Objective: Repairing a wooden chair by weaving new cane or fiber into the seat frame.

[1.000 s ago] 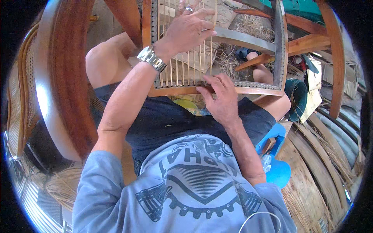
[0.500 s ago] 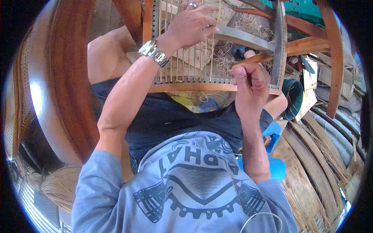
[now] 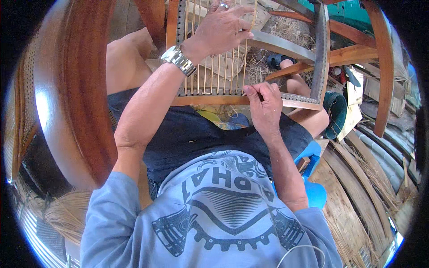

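A wooden chair frame (image 3: 214, 100) rests across my lap, its inner edge lined with small holes. Pale cane strands (image 3: 217, 73) run lengthwise over its left part, parallel and spaced apart. My left hand (image 3: 221, 33), with a ring and a metal watch (image 3: 178, 60) at the wrist, lies over the strands' far part. Its fingers are apart, and the tips touch or nearly touch the rightmost strand. At the near rail, my right hand (image 3: 267, 107) is closed in a pinch by that strand's lower end. Whatever is between its fingertips is hidden.
A large curved piece of polished brown wood (image 3: 80, 89) stands close at left, beside woven cane. Wooden legs (image 3: 383, 67) rise at right. A dark green bucket (image 3: 336, 115), a blue plastic seat (image 3: 315, 187) and planks (image 3: 344, 201) lie to the right. Cane scraps (image 3: 286, 29) litter the ground.
My right hand has moved left along the near rail to the rightmost strand's lower end. My left hand has stayed nearly in place.
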`<state>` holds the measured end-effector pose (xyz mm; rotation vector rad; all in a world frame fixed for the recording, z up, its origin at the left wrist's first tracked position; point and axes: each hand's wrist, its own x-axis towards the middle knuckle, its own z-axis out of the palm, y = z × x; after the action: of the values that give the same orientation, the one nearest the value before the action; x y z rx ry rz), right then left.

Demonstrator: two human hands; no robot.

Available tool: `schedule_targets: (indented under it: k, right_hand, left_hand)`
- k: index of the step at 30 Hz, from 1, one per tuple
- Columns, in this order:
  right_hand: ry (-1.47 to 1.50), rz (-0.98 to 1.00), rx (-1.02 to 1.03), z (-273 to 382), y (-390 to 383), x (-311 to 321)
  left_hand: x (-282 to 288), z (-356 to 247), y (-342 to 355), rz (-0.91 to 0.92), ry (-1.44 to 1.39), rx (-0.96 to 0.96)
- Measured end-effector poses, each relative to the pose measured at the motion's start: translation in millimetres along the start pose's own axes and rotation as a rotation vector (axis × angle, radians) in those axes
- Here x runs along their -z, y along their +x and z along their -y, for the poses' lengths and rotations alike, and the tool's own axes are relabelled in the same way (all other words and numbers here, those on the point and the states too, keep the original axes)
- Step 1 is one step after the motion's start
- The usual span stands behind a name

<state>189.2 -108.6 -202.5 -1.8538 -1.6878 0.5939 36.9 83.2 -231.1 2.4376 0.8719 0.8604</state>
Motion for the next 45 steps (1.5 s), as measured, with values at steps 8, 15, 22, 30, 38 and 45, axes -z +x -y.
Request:
schedule_targets:
  k: [8, 15, 22, 30, 38, 45]
  right_hand:
    - [-0.048, -0.049, 0.074, -2, -4, -3]
    - [-0.027, 0.019, 0.216, -9, -2, 1]
    - [-0.037, -0.001, 0.172, -7, -5, -3]
    - [-0.079, 0.009, 0.166, -5, -4, -4]
    - [-0.074, -0.006, 0.088, 3, -5, -7]
    - [-0.166, -0.036, 0.239, -9, -8, -10]
  left_hand:
    - [-9, 2, -4, -0.022, 0.088, 0.018]
    - [-18, 5, -6, -0.087, 0.191, 0.035]
    - [-18, 4, -7, -0.063, 0.211, 0.045]
    - [-16, 4, -6, -0.102, 0.161, 0.025]
    - [-9, 0, -9, -0.138, 0.177, 0.019]
    - [-17, 2, -10, -0.159, 0.148, -0.017]
